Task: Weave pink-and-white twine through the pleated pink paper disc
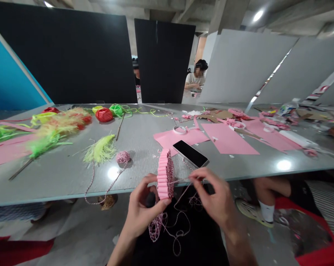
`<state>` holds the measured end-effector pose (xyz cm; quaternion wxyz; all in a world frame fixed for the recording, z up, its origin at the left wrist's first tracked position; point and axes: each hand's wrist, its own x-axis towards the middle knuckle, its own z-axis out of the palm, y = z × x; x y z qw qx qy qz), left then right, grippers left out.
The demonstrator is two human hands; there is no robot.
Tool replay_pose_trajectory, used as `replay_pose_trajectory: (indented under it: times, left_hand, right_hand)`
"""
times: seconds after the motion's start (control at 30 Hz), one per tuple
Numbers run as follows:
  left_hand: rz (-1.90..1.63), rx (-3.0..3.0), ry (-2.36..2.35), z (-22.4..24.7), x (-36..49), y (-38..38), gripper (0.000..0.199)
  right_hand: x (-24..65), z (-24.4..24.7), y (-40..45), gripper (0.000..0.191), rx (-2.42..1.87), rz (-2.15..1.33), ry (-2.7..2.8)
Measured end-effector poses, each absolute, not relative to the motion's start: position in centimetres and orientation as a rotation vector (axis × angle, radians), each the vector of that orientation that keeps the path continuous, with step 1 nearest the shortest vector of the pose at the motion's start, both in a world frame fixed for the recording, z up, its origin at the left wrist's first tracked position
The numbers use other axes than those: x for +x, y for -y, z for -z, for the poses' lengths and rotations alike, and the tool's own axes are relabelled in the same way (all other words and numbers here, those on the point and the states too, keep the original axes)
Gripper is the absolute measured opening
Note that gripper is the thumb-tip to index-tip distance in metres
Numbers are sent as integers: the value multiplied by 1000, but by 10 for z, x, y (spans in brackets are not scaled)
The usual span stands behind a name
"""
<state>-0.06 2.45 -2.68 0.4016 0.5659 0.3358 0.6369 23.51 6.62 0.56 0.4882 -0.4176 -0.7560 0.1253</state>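
A round pink piece (163,174) with a ribbed paper rim stands on edge just past the table's front edge. My left hand (146,205) is closed on its lower left side, thumb at the bottom and fingers behind. To the right, my right hand (212,192) pinches a thin pink-and-white cord (180,181) that runs from the face of the ribbed piece. Loose loops of the same cord (156,226) hang below, over my lap. On the table a small ball of cord (123,157) lies left of the ribbed piece, its strand looping over the edge.
A black phone (190,153) lies near the table edge, beside pink sheets (230,138) and a white tape ring (179,130). Left are a yellow-green tassel (102,148), feathery strips (61,127) and a red ball (104,115). A person (196,78) sits behind the panels; another's leg (266,199) is at right.
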Motion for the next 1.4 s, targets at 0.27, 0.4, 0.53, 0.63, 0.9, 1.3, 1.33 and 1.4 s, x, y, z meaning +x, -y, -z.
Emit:
replay_pose_trajectory:
  times: [0.27, 0.4, 0.53, 0.63, 0.9, 1.3, 1.33, 1.4]
  left_hand:
    - [-1643, 1397, -864, 31, 1, -30, 37]
    - [-1560, 1476, -870, 32, 6, -27, 38]
    - [-1506, 1575, -902, 31, 3, -25, 38]
    - [-1520, 1567, -913, 31, -2, -26, 35]
    - [-1682, 1382, -822, 30, 2, -30, 34]
    - [-1556, 1443, -803, 29, 10, -25, 34]
    - [-1576, 1421, -794, 30, 9, -26, 34]
    - [-1621, 1383, -779, 32, 5, -27, 35]
  right_hand:
    - [287, 5, -85, 26, -1396, -101, 1591]
    - [223, -20, -54, 15, -890, -479, 1912]
    - [207, -21, -50, 14, -834, -475, 1909]
    - [241, -12, -65, 13, -1026, -341, 1819]
    - [301, 4, -92, 22, -1479, -73, 1615]
    - [237, -5, -65, 12, -956, -400, 1870]
    - [251, 0, -73, 15, -1093, -316, 1818]
    - [278, 11, -88, 23, -1361, -135, 1659]
